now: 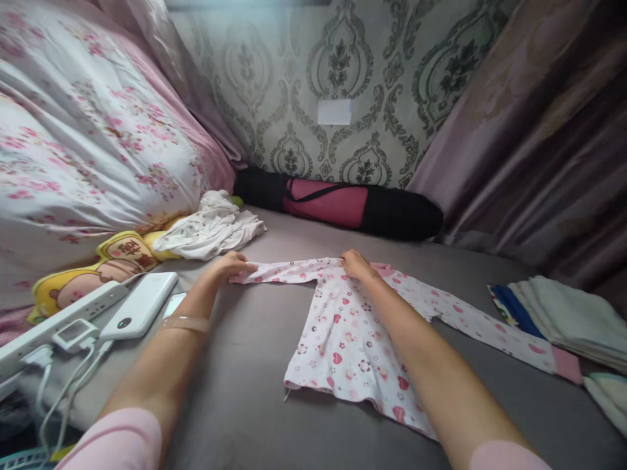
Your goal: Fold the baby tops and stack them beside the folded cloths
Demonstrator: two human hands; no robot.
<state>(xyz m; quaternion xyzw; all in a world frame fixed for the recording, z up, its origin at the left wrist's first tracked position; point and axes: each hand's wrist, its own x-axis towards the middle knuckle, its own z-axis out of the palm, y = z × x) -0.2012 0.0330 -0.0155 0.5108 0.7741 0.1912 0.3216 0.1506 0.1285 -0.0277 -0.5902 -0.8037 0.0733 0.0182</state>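
A small white long-sleeved shirt (343,339) with pink hearts and flowers lies spread on the grey bed sheet (240,378). Its pink-cuffed left-hand sleeve is stretched out sideways, and the other sleeve runs off to the right. My left hand (230,266) pinches that left sleeve near its cuff. At the shoulder by the pink collar, my right hand (356,264) has its fingers closed on the fabric. My right forearm covers part of the shirt's body.
Left are a power strip (59,329), a white power bank (142,305) with cables, a phone (175,303), a yellow cartoon pillow (130,251) and crumpled white cloth (210,228). A black-and-pink long bag (328,203) lies by the wall. Folded clothes (568,313) are stacked right.
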